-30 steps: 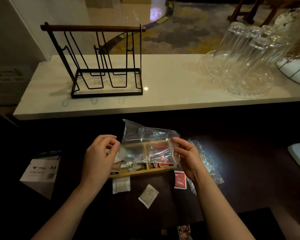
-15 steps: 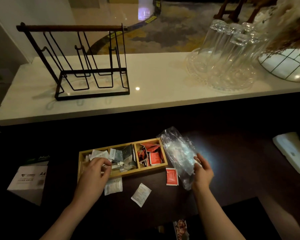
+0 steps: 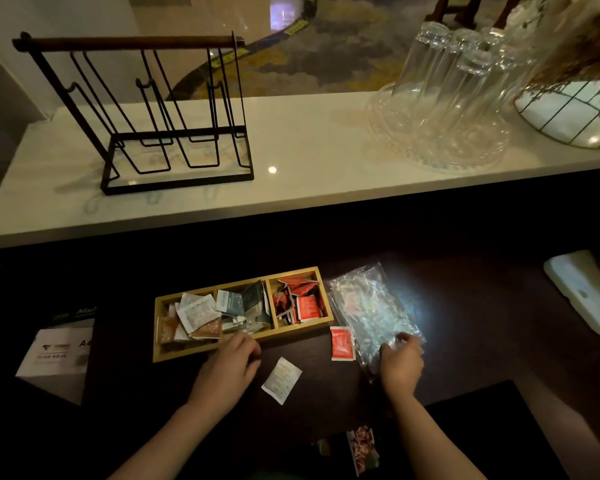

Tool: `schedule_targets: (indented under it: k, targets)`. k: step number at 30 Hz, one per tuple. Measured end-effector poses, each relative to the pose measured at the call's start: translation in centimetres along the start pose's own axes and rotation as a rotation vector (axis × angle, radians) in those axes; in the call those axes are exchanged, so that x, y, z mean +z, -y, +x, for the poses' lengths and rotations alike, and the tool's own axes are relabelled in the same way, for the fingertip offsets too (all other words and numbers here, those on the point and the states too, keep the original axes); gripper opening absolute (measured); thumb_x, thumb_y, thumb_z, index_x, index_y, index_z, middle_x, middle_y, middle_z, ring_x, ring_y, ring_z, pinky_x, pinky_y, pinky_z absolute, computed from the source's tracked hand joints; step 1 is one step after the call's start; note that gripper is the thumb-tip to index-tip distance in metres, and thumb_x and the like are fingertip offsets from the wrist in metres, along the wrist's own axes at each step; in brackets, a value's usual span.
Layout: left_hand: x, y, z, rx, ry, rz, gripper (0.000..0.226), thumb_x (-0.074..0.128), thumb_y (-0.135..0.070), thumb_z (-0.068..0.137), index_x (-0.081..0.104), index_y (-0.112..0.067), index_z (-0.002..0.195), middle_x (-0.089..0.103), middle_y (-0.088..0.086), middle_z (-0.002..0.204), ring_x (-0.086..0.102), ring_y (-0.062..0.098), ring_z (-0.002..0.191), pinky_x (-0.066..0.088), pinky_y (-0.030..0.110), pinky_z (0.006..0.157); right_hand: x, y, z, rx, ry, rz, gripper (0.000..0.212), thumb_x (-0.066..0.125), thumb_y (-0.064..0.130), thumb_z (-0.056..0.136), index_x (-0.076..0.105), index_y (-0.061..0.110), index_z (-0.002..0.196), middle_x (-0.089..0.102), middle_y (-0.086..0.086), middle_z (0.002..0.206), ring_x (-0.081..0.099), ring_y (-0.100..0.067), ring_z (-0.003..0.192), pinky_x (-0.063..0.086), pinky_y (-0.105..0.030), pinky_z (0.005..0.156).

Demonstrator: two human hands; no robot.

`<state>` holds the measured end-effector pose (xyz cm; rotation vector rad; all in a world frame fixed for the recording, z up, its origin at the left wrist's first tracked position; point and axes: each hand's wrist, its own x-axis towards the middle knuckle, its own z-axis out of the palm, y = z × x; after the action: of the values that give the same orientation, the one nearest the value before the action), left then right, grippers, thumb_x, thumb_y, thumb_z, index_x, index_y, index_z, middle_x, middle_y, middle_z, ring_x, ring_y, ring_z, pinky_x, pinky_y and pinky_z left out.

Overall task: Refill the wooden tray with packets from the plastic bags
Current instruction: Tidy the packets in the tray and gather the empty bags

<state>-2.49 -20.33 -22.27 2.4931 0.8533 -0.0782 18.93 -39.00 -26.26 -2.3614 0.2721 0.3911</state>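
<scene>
The tray [image 3: 243, 344] sits on the dark surface [image 3: 465, 341] just ahead of both hands, long side toward the person so all three sections stay in easy reach. Looks sorted by kind: pale and brown packets on the left, teal ones in the middle, red ones on the right.

Right hand [image 3: 400, 365] is down on the near end of the clear bag [image 3: 371, 310], which lies flat just right of the tray — fingers curled onto the plastic, seemingly pinching it, though I can't tell how firmly. My guess is it's parked there because it's been emptied.

Left hand [image 3: 231, 363] rests at the tray's front edge, fingers bent under; can't tell if they're holding anything.

Two strays still sit outside the tray: a red packet [image 3: 342, 342] between tray and bag, and a white packet [image 3: 281, 380] between the hands. Those probably go in next.

The room is dim. A pale counter [image 3: 309, 161] runs behind, higher up, with a black wire rack [image 3: 160, 112] and upturned glasses [image 3: 444, 98] on a glass dish. A paper box [image 3: 56, 348] sits off to the left.
</scene>
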Motion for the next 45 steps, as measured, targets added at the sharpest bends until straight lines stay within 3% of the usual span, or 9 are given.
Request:
schedule_targets:
  k: [12, 17, 20, 24, 28, 34, 36, 41, 45]
  targets:
    - [3.0, -0.6, -1.0, 0.163, 0.172, 0.129, 0.042, 0.052, -0.034, 0.089, 0.043, -0.033, 0.130, 0.036, -0.004, 0.137, 0.041, 0.014, 0.125, 0.049, 0.028, 0.085, -1.5, -0.9, 0.5, 0.126, -0.106, -0.038, 0.041, 0.058, 0.039, 0.088, 0.042, 0.028, 0.124, 0.064, -0.025, 0.113, 0.059, -0.045, 0.103, 0.045, -0.047, 0.086]
    - [4.0, -0.5, -0.8, 0.087, 0.188, 0.074, 0.054, 0.057, -0.037, 0.086, 0.037, -0.026, 0.134, 0.038, -0.001, 0.130, 0.048, 0.017, 0.118, 0.050, 0.029, 0.084, -2.0, 1.0, -1.4, -0.273, -0.240, -0.075, 0.026, 0.052, 0.026, 0.093, 0.049, 0.022, 0.118, 0.060, -0.009, 0.114, 0.059, -0.025, 0.079, 0.040, -0.034, 0.069]
    - [4.0, -0.9, -0.3, -0.004, 0.171, 0.000, 0.048, 0.057, -0.033, 0.087, 0.040, -0.022, 0.131, 0.039, -0.001, 0.128, 0.050, 0.016, 0.114, 0.048, 0.029, 0.088, -0.4, 2.2, -2.9, -0.691, 0.035, -0.295, 0.017, 0.055, 0.025, 0.092, 0.058, 0.022, 0.108, 0.059, 0.001, 0.107, 0.056, -0.009, 0.077, 0.040, -0.023, 0.057]
    - [3.1, -1.0, 0.1, -0.130, 0.078, -0.029, 0.032, 0.056, -0.032, 0.088, 0.048, -0.022, 0.118, 0.044, -0.004, 0.119, 0.052, 0.013, 0.106, 0.047, 0.027, 0.085, 2.6, 3.1, -4.4, -0.997, 0.443, -0.606, 0.031, 0.059, 0.030, 0.088, 0.055, 0.020, 0.117, 0.054, 0.001, 0.123, 0.059, -0.016, 0.100, 0.055, -0.030, 0.075]
    - [1.9, 0.4, -0.3, -0.243, -0.022, -0.006, 0.018, 0.057, -0.027, 0.087, 0.051, -0.022, 0.103, 0.049, -0.005, 0.112, 0.053, 0.014, 0.102, 0.047, 0.027, 0.079, 5.2, 3.8, -7.5, -0.910, 0.680, -0.782, 0.060, 0.068, 0.049, 0.076, 0.046, 0.016, 0.121, 0.049, -0.004, 0.125, 0.050, -0.023, 0.115, 0.049, -0.038, 0.090]
    - [2.4, 3.9, -2.5, -0.172, 0.004, 0.155, 0.046, 0.055, -0.017, 0.085, 0.045, -0.019, 0.130, 0.052, -0.003, 0.128, 0.050, 0.017, 0.118, 0.050, 0.031, 0.088, 7.5, 3.0, -9.9, -0.833, 0.687, -0.871, 0.074, 0.076, 0.033, 0.072, 0.035, 0.012, 0.129, 0.045, -0.011, 0.130, 0.045, -0.028, 0.120, 0.048, -0.040, 0.091]
    - [2.8, 4.7, -2.9, -0.138, 0.013, 0.228, 0.056, 0.064, -0.012, 0.077, 0.049, -0.016, 0.130, 0.057, 0.000, 0.127, 0.055, 0.020, 0.115, 0.053, 0.033, 0.086, 7.7, 3.0, -9.8, -0.773, 0.709, -0.843, 0.068, 0.076, 0.030, 0.073, 0.038, 0.013, 0.127, 0.051, -0.011, 0.126, 0.049, -0.029, 0.117, 0.048, -0.040, 0.089]
    - [3.1, 4.6, -2.2, -0.038, 0.047, 0.488, 0.068, 0.087, -0.007, 0.030, 0.071, -0.009, 0.096, 0.069, 0.007, 0.083, 0.066, 0.023, 0.071, 0.053, 0.033, 0.049, 7.8, 3.5, -9.2, -0.749, 0.780, -0.817, 0.033, 0.069, 0.028, 0.080, 0.060, 0.013, 0.108, 0.066, -0.011, 0.112, 0.063, -0.028, 0.103, 0.049, -0.035, 0.083]
    - [2.2, 3.8, -1.3, 0.006, 0.078, 0.568, 0.046, 0.087, -0.009, 0.037, 0.072, -0.006, 0.081, 0.066, 0.009, 0.073, 0.063, 0.024, 0.063, 0.050, 0.030, 0.043, 7.5, 4.2, -8.7, -0.717, 0.855, -0.621, 0.011, 0.064, 0.026, 0.086, 0.064, 0.015, 0.087, 0.068, -0.003, 0.090, 0.064, -0.014, 0.082, 0.051, -0.029, 0.075]
